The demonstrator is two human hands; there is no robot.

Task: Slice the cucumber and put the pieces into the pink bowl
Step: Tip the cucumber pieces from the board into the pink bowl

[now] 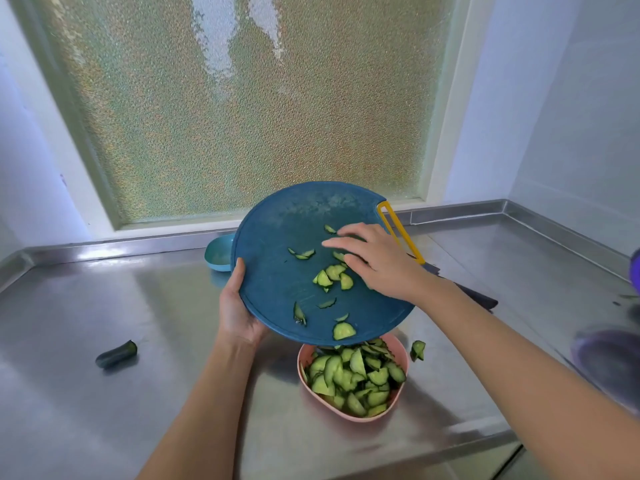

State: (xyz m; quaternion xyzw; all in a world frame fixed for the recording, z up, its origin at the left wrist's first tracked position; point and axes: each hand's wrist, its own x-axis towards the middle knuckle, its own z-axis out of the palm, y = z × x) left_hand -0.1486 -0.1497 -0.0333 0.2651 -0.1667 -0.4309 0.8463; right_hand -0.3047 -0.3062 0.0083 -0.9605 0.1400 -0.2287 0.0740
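My left hand point(239, 306) grips the left rim of a round blue cutting board point(277, 244), which is tilted above the pink bowl point(401, 355). The bowl is full of cucumber slices point(353, 375). Several slices point(332, 277) still lie on the board. My right hand point(377, 261) rests flat on the board with straight fingers touching those slices. One slice point(418, 349) lies on the counter just right of the bowl. A cucumber end piece point(117, 354) lies on the counter at the left.
The steel counter point(104, 306) has raised edges at the back and sides. A small blue bowl point(218, 252) sits behind the board. A yellow handle point(398, 230) runs along the board's right side. A dark cloth point(478, 296) and purple things point(602, 351) lie at the right.
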